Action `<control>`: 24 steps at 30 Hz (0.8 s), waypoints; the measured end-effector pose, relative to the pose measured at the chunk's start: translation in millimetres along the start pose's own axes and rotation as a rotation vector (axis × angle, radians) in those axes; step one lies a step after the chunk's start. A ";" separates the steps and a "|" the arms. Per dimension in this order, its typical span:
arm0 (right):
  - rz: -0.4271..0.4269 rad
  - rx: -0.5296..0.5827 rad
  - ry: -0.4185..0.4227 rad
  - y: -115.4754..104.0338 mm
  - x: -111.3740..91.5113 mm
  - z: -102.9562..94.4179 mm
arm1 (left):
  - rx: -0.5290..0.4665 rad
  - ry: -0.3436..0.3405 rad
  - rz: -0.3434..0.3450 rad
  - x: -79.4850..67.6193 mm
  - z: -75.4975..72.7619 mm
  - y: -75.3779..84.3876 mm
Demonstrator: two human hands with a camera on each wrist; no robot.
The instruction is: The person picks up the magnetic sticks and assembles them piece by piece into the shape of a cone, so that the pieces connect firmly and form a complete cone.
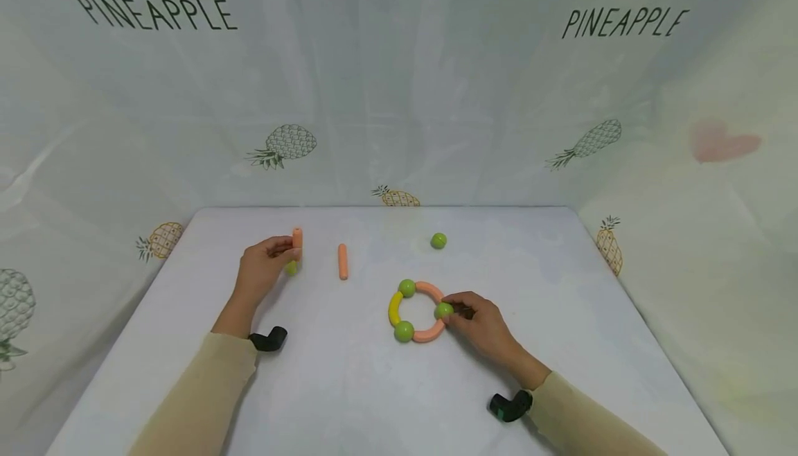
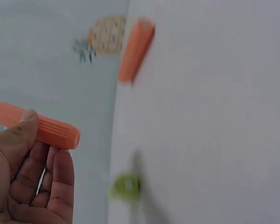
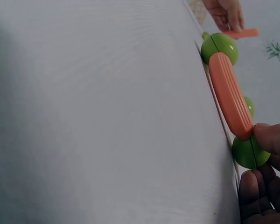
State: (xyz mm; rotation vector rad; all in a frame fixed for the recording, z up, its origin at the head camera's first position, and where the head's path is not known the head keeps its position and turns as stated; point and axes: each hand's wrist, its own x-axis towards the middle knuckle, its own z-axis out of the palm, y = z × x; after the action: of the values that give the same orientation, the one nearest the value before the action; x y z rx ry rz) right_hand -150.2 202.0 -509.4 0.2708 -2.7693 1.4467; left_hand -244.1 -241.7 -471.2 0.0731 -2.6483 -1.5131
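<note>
In the head view my left hand (image 1: 260, 270) pinches a straight orange stick (image 1: 297, 238) between thumb and fingers; its ridged side shows in the left wrist view. Just below that stick lies a small green piece (image 1: 291, 268). Toward the right, my right hand (image 1: 488, 330) pinches a green ball (image 1: 444, 310), part of a ring on the table. The ring also has two other green balls (image 1: 404, 331), two curved orange pieces (image 1: 429, 334) and a curved yellow piece (image 1: 395, 309). Thumb and fingertips hold the ball from its outer side, next to a ridged orange piece (image 3: 231, 95).
A second straight orange stick (image 1: 343, 262) lies between the left hand and the ring. Farther back on the white table (image 1: 349, 387) is a loose green ball (image 1: 439, 240). A pineapple-print curtain (image 1: 399, 95) hangs behind the table.
</note>
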 end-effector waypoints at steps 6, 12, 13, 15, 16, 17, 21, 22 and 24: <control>-0.006 -0.002 -0.011 0.4 0.4 -1.0 | -0.146 -0.105 0.070 -22.1 43.7 38.1; -0.001 -0.003 -0.010 -0.5 -0.2 -2.4 | -0.203 -0.173 0.119 -36.3 91.2 69.5; -0.004 0.002 -0.009 0.0 -0.2 -2.6 | -0.195 -0.181 0.125 -37.5 98.6 72.9; -0.013 0.007 -0.009 1.2 -0.2 -2.5 | -0.181 -0.198 0.134 -39.2 112.3 77.9; -0.019 0.007 -0.010 1.6 -0.3 -2.3 | -0.176 -0.206 0.138 -39.9 118.3 79.9; -0.021 0.012 -0.011 2.0 -0.1 -1.9 | -0.173 -0.214 0.141 -40.5 123.9 81.7; -0.027 0.012 -0.015 2.9 0.1 -1.4 | -0.185 -0.234 0.168 -42.4 140.3 87.3; -0.025 0.009 -0.017 2.6 0.2 -1.5 | -0.186 -0.235 0.177 -42.7 143.2 88.5; -0.016 0.012 -0.018 2.3 0.2 -1.5 | -0.186 -0.237 0.193 -43.5 147.5 90.7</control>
State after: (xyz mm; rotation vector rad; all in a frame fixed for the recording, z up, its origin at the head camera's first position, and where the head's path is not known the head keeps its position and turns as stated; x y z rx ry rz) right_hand -150.9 204.5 -510.4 0.3073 -2.7666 1.4649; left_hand -215.6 -65.5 -469.9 -0.3861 -2.5735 -1.7876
